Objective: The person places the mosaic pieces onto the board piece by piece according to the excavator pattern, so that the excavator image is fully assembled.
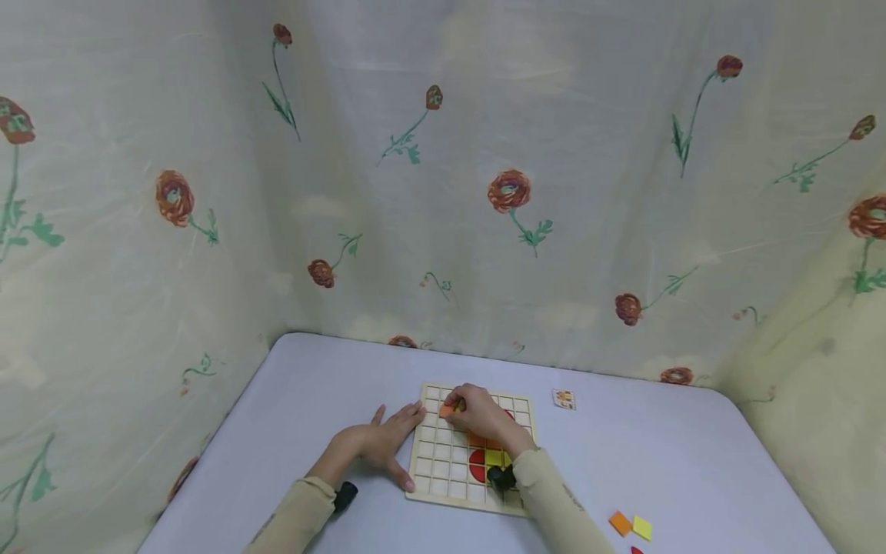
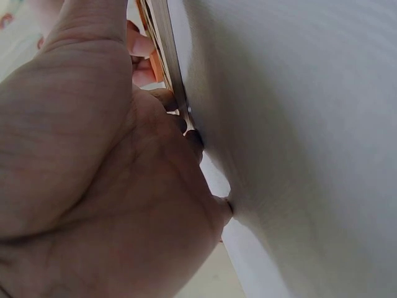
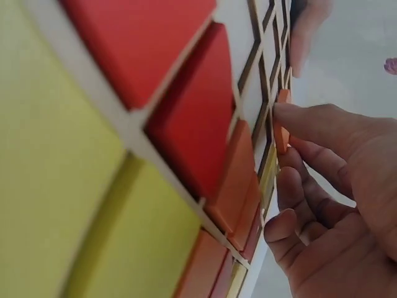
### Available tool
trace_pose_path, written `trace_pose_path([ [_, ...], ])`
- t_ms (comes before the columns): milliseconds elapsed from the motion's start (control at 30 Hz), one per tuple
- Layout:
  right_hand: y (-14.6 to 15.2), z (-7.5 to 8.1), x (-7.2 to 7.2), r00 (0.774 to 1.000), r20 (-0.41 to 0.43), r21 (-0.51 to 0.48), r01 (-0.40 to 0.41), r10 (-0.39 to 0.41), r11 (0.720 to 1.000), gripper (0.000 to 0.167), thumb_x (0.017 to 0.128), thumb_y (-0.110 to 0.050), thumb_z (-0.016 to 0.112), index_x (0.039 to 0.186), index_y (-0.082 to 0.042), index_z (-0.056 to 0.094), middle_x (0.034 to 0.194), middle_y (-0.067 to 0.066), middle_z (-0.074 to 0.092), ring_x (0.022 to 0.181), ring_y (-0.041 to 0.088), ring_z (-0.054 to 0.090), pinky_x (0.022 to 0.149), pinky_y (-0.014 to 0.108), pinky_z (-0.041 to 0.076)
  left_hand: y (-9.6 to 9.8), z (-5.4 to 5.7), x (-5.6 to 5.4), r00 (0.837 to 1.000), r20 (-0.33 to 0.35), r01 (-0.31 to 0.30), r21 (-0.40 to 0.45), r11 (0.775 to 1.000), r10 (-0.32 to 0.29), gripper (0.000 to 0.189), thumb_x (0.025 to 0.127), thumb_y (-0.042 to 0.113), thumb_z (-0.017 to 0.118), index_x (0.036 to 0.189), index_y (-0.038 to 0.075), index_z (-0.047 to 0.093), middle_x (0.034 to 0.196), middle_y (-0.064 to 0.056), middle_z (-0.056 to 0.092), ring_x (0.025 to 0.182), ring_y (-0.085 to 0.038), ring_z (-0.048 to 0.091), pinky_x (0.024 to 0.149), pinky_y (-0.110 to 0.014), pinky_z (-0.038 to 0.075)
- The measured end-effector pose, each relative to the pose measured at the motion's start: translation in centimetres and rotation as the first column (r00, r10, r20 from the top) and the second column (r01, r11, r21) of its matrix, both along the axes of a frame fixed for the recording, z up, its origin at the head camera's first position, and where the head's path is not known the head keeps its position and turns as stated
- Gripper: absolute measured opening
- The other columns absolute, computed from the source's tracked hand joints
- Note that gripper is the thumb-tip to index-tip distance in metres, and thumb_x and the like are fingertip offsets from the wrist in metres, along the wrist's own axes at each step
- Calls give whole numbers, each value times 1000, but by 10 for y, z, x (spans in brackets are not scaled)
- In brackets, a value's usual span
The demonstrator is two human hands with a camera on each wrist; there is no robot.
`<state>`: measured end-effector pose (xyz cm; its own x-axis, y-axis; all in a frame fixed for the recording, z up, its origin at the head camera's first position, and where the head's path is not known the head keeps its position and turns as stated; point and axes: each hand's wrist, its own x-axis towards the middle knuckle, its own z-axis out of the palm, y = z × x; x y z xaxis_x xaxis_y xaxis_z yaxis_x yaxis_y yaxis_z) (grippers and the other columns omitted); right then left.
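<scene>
A square wooden grid board (image 1: 441, 468) lies on the table in front of the person. Thumb and fingers of the right hand (image 1: 477, 412) pinch an orange tile (image 3: 282, 138) over the upper left cells. The left hand (image 1: 388, 442) is spread along the board's left edge, fingertips at the frame and thumb by the lower left corner. Red rounded tiles (image 1: 477, 465), yellow tiles (image 1: 494, 458) and orange tiles (image 1: 476, 440) fill cells in the middle and right. The right forearm hides part of the board's right side.
A small picture card (image 1: 564, 398) lies beyond the board's right corner. Nearer on the right are a loose orange tile (image 1: 620, 523), a yellow tile (image 1: 642, 528) and a red piece (image 1: 637, 550). Flowered curtains (image 1: 429, 177) hang behind and beside the white table (image 1: 692, 462).
</scene>
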<state>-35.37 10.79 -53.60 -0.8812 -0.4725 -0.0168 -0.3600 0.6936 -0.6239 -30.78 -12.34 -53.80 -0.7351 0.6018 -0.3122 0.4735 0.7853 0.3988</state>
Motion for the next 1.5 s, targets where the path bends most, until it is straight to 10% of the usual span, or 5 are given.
trace_pose_path([
  [600,2,-1,2,999,2,13,-43,43,999,15,87,-16,72,101,-11,69,95,1,65,78,12,53,70,27,48,1,1,1,1000,24,-11,-16,1000,11,123,67,62,78,156,10,10,164,-7,2,152,-23,2,118,-60,1],
  [1500,70,23,-12,968,17,-81,250,-249,965,21,88,-22,69,105,-11,67,95,2,65,78,15,54,65,28,47,4,2,1,1000,14,-21,-2,1000,21,126,64,60,80,156,10,10,164,-7,1,152,-25,1,118,-60,-2],
])
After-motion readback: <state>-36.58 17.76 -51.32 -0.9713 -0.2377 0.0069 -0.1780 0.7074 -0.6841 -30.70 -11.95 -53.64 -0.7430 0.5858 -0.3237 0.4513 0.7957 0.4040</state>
